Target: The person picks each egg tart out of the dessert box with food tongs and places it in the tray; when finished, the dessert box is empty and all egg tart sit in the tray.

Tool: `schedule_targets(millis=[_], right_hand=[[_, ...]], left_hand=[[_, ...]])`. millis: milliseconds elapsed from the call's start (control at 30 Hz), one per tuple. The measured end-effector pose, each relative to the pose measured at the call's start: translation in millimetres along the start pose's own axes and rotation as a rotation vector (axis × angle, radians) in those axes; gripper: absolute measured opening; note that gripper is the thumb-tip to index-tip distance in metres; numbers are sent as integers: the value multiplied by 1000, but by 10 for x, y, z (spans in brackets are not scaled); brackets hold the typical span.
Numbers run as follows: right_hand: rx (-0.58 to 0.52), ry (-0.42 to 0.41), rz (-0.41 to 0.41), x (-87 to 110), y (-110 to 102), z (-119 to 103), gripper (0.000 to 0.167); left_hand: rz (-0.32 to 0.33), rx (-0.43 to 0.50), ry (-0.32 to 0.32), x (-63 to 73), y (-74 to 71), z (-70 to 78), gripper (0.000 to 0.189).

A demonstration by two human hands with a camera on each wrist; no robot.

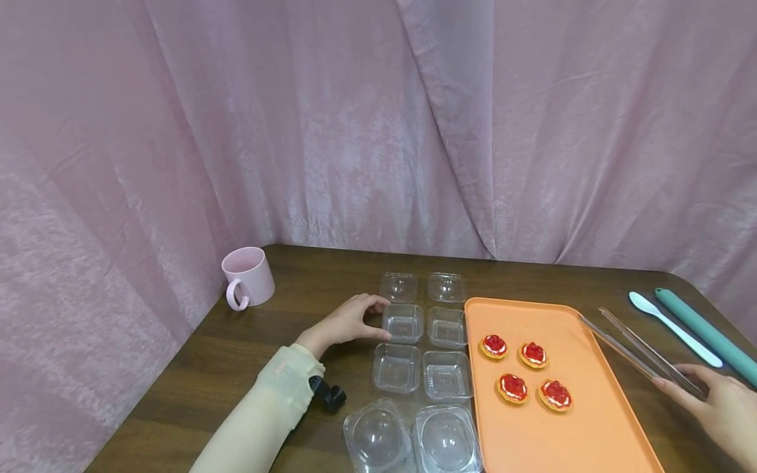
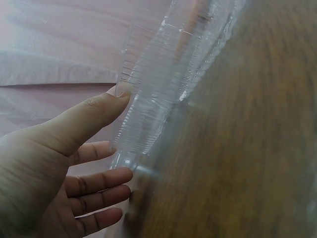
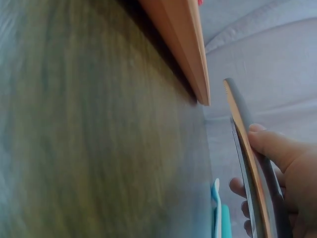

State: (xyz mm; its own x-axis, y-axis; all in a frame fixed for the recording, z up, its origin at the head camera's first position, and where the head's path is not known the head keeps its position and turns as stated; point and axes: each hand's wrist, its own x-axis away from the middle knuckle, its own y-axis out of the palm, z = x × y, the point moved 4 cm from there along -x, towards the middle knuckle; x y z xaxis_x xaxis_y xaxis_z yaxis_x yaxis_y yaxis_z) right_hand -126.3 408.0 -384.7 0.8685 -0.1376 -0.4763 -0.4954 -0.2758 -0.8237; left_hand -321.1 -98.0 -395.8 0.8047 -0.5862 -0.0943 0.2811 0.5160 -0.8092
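With thumb and index finger my left hand (image 1: 349,320) pinches opposite corners of a clear plastic clamshell box (image 1: 403,323) in the far left of the group; in the left wrist view the other fingers (image 2: 101,201) stay extended. Metal tongs (image 1: 641,346) are gripped by my right hand (image 1: 718,402), their arms slightly apart and nothing between them. Their tips hang above the right edge of an orange tray (image 1: 568,443). Several small tarts with red topping, such as one tart (image 1: 512,388), lie on the tray.
More open clear clamshell boxes, including one box (image 1: 447,376), stand left of the tray. A pink mug (image 1: 250,277) is at the back left. Beyond my right hand lie a pale blue spoon (image 1: 677,330) and a green roll-like object (image 1: 710,335). Pink curtain (image 1: 378,131) hangs behind the table.
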Motion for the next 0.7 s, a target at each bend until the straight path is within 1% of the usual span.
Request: schedule_targets(millis=[133,267,433,600,700], right_hand=[[-30,-15,38,26,-3,54,72],[-57,-5,54,50,-2,105,75],[-32,-23,50,61,21,147,81],[-7,-34,30,59,45,181,81],[18,-73,26,73,66,199,81]], left_hand=[[-1,5,-2,0,3,2,65],[-2,4,1,0,2,9,65],[-1,1,3,2,-3,19,65],[-3,-4,-2,6,-9,24,64],[-7,-3,-3,8,-12,27,65]])
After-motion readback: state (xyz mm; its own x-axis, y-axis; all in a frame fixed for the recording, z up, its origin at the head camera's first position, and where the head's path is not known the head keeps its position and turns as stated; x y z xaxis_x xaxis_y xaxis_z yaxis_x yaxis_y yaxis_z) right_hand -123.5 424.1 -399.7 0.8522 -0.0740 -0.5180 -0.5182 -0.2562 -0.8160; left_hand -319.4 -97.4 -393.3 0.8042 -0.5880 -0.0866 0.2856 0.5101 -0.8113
